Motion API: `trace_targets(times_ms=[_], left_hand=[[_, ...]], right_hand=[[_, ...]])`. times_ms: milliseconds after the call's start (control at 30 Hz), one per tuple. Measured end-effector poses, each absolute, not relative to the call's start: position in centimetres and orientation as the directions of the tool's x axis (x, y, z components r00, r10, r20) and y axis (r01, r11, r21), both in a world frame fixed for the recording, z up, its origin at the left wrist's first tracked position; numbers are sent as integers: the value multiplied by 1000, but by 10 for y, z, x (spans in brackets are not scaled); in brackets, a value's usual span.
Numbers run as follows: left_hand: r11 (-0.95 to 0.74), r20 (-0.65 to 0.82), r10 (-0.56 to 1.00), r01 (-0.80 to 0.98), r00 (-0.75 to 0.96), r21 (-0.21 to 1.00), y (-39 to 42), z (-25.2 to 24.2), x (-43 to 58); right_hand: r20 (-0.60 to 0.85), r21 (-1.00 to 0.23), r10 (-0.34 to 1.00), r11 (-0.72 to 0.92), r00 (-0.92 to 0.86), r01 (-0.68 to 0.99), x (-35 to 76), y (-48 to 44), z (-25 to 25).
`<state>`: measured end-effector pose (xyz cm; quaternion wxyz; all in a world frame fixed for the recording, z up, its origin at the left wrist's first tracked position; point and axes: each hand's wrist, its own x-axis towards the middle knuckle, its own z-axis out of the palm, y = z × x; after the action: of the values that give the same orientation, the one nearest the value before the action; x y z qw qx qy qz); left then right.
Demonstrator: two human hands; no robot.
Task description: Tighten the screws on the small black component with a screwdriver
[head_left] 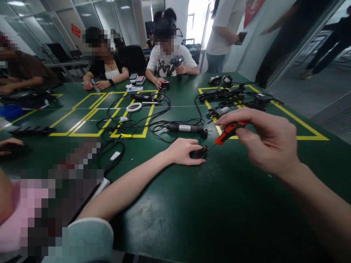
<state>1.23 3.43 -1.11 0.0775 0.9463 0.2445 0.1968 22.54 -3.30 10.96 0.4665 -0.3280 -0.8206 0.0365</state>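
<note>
My left hand [182, 151] rests on the green table [192, 212] with its fingers closed around a small black part [202, 152], pinning it down. My right hand [263, 140] hovers above and to the right, gripping an orange-and-black screwdriver [229, 131]. The thin shaft slants down-left and its tip meets the small black part. A small black cylinder [204, 133] stands just behind the part. A grey-and-black electric tool [184, 128] lies beyond it among tangled black cables [131, 126].
Yellow tape boxes [90, 124] mark the table. More black tools and cables [233, 96] lie at the far right. Two people sit across the table, one holding a power drill [177, 63]. Another person's hand [11, 143] lies at the left edge. People stand behind.
</note>
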Motion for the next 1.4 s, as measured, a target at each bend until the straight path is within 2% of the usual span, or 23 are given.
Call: trace_targets(times_ms=[167,400,600,733,833,933,1067,1267,1400], left_hand=[[-863,322,503,446,802,239,33,-9,12],[-857,296,511,454,807,244,31,-6,12],[-863,319,503,445,803,240,32,-7,12],[-864,318,501,441,805,244,32,-7,12],[-865,315,498,436,808,250,32,-7,12],[-863,311,501,441,808,245,32,-7,12],[-859,306,509,452,804,240,32,-7,12],[-865,310,497,435,811,248,33,-7,12],[-869,306,489,428,817,247,33,-7,12]], right_hand=[[779,-303,537,775,-325,555,224,-29,111],[745,-449,604,768,-283,457,226,-32,105],[816,-320,487,829,-312,459,225,-30,111],[798,-347,530,793,-286,501,225,-31,111],[783,-372,543,800,-304,471,224,-31,110],[798,-338,503,830,-333,443,223,-31,111],[794,-313,516,800,-321,512,224,-30,112],[738,-430,595,778,-318,457,225,-32,107],[772,-353,537,808,-341,472,222,-30,108]])
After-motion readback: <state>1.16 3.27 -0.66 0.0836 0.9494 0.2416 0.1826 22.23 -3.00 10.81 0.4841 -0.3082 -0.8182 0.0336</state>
